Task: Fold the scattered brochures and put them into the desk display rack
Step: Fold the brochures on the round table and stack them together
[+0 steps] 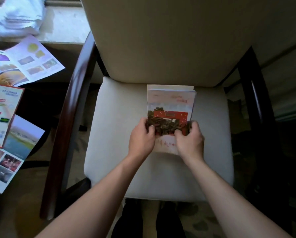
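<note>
A folded brochure with a red gate picture lies on the cream seat of a chair, on top of other folded sheets whose edges show at its far end. My left hand grips its near left edge and my right hand grips its near right edge, fingers curled onto the paper. Several unfolded brochures lie at the left: one with food pictures, one with an orange border, one with a lake photo. No display rack is in view.
The chair has dark wooden armrests on both sides and a tall cream backrest. A stack of white cloth or paper sits on a ledge at the top left. Patterned carpet lies below.
</note>
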`<state>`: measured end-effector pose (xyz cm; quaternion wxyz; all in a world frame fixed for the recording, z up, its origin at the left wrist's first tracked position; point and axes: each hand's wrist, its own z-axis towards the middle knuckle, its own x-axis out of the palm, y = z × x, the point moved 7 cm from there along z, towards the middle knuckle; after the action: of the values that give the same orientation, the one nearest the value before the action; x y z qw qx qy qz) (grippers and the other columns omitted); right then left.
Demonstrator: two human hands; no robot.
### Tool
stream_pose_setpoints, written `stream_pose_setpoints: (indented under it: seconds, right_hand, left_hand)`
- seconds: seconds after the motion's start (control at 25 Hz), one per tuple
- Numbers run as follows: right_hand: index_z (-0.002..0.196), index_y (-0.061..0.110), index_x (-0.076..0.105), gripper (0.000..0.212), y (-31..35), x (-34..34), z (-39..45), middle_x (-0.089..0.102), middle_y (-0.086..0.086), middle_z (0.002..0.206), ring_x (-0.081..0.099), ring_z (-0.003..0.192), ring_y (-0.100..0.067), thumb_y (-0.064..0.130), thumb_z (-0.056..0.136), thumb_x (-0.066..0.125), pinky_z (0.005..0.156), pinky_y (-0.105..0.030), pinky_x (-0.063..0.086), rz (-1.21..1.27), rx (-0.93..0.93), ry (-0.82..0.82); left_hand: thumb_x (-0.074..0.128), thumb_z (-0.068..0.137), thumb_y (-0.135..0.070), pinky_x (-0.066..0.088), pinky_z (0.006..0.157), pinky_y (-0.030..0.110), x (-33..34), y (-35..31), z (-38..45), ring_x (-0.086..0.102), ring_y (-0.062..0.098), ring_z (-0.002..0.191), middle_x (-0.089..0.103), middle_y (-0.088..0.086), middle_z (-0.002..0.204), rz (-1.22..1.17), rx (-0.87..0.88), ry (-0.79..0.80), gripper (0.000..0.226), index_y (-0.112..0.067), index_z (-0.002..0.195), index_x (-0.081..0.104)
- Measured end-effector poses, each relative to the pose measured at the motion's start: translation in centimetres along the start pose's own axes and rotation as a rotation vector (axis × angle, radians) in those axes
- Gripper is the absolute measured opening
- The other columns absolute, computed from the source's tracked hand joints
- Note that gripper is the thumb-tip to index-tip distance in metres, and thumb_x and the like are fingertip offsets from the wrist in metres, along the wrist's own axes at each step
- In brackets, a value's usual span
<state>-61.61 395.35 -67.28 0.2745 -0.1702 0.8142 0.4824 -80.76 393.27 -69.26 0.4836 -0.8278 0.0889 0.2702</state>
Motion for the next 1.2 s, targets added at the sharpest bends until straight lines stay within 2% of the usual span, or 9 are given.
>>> stream_pose_setpoints:
  seconds: [0.12,0.2,0.32,0.48,0.56,0.68,0.88,1.04,1.2]
  right_hand:
    - [0.111,0.020,0.056,0.023,-1.1,0.9,0.0,0.070,-0.008,0.108,0.065,0.097,-0.034,0.022,0.089,0.061,0.079,-0.037,0.053,-0.255,0.091,0.123]
    - [0.113,0.017,0.052,0.025,-2.6,2.0,-0.6,0.068,-0.011,0.112,0.065,0.099,-0.035,0.026,0.091,0.060,0.083,-0.041,0.055,-0.375,0.133,0.226]
    - [0.127,0.012,0.047,0.046,-3.4,3.0,-0.9,0.059,-0.014,0.127,0.058,0.115,-0.035,0.029,0.088,0.064,0.089,-0.041,0.051,-0.487,0.142,0.286]
    - [0.141,0.014,0.041,0.065,0.3,3.1,-2.8,0.051,-0.014,0.135,0.051,0.124,-0.035,0.031,0.084,0.066,0.097,-0.042,0.047,-0.535,0.027,0.305]
    - [0.145,0.017,0.040,0.067,4.4,2.8,-3.9,0.049,-0.010,0.142,0.049,0.128,-0.032,0.031,0.085,0.064,0.099,-0.041,0.045,-0.558,-0.098,0.311]
    - [0.149,0.015,0.039,0.067,14.3,3.2,-6.0,0.045,-0.010,0.150,0.045,0.134,-0.031,0.030,0.087,0.060,0.104,-0.040,0.041,-0.594,-0.299,0.293]
    - [0.148,0.018,0.041,0.064,30.4,8.2,-16.2,0.047,-0.008,0.146,0.045,0.135,-0.027,0.035,0.089,0.060,0.106,-0.040,0.040,-0.570,-0.620,0.425]
    - [0.147,0.019,0.042,0.063,37.9,15.1,-25.5,0.049,-0.007,0.145,0.047,0.133,-0.026,0.031,0.088,0.058,0.104,-0.041,0.042,-0.592,-0.787,0.532]
    - [0.142,0.020,0.047,0.058,39.7,23.9,-30.9,0.054,-0.005,0.136,0.056,0.121,-0.025,0.033,0.087,0.061,0.092,-0.042,0.052,-0.640,-0.801,0.619]
  left_hand:
    - [0.052,0.093,-0.028,0.054,0.080,0.041,1.0,2.2,0.0,0.065,0.032,0.095,0.071,0.009,0.103,0.182,-0.173,0.162,0.021,-0.015,0.107,0.062]
    - [0.054,0.092,-0.026,0.052,0.077,0.037,1.5,3.6,-0.3,0.064,0.033,0.096,0.070,0.011,0.104,0.252,-0.218,0.199,0.021,-0.013,0.107,0.061]
    - [0.060,0.086,-0.025,0.051,0.075,0.037,1.5,4.6,-0.1,0.065,0.035,0.098,0.068,0.013,0.102,0.252,-0.235,0.192,0.024,-0.008,0.103,0.061]
    - [0.062,0.088,-0.031,0.044,0.098,0.034,-1.7,3.9,-1.2,0.056,0.032,0.123,0.057,0.015,0.135,0.205,-0.312,0.195,0.057,-0.005,0.137,0.051]
    - [0.061,0.089,-0.030,0.041,0.104,0.033,-4.9,2.0,-1.9,0.053,0.027,0.128,0.054,0.013,0.141,0.184,-0.296,0.166,0.059,-0.008,0.142,0.048]
    - [0.060,0.089,-0.032,0.041,0.106,0.035,-13.4,-2.1,-2.0,0.052,0.025,0.130,0.054,0.009,0.142,0.144,-0.234,-0.010,0.056,-0.012,0.141,0.050]
    - [0.058,0.087,-0.038,0.048,0.099,0.042,-30.3,-5.3,-5.6,0.056,0.027,0.121,0.055,0.004,0.133,0.108,-0.207,-0.272,0.049,-0.022,0.134,0.053]
    - [0.056,0.091,-0.037,0.046,0.098,0.041,-42.9,0.1,-10.2,0.053,0.024,0.123,0.052,0.002,0.140,0.107,-0.304,-0.439,0.049,-0.022,0.137,0.051]
    - [0.055,0.092,-0.039,0.047,0.093,0.039,-51.0,9.5,-11.4,0.054,0.023,0.120,0.052,0.000,0.137,0.106,-0.425,-0.478,0.045,-0.022,0.134,0.052]
